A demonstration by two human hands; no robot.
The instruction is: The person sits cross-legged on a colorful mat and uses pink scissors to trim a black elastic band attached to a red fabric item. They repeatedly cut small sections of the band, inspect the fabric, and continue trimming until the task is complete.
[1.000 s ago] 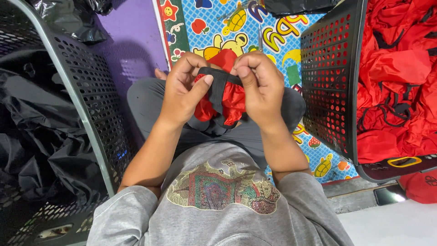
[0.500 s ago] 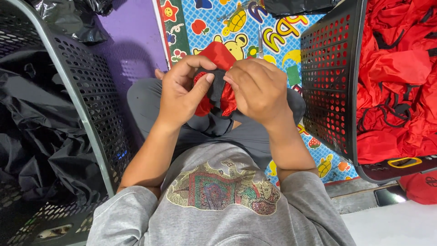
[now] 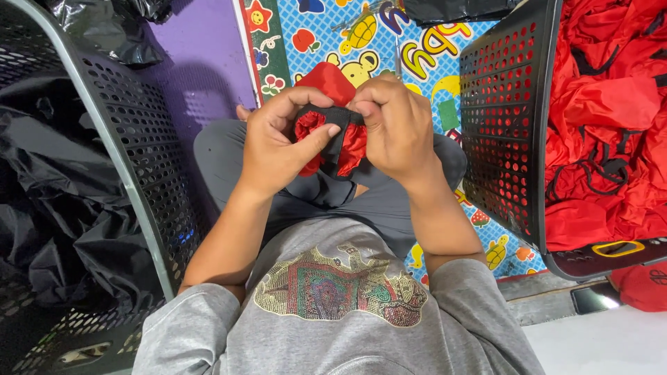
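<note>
A small red fabric bag point(image 3: 332, 85) with a black trim band is held over my lap, between both hands. My left hand point(image 3: 278, 149) grips its left side, thumb pressed on the black band and the gathered red cloth. My right hand point(image 3: 392, 128) pinches the band from the right, fingers curled over the top. The bag's lower part bunches between my palms and is partly hidden. I sit cross-legged in grey trousers and a grey shirt.
A black perforated basket point(image 3: 500, 132) on the right is filled with red cloth point(image 3: 604, 118) with black straps. Another black basket point(image 3: 118, 160) on the left holds black plastic bags point(image 3: 48, 201). A colourful cartoon mat point(image 3: 417, 42) lies beneath. A red item point(image 3: 643, 286) sits low right.
Both hands have worked the bag: the black band was stretched between them, then bunched together, and now my left thumb presses it while the red top pokes up above my fingers.
</note>
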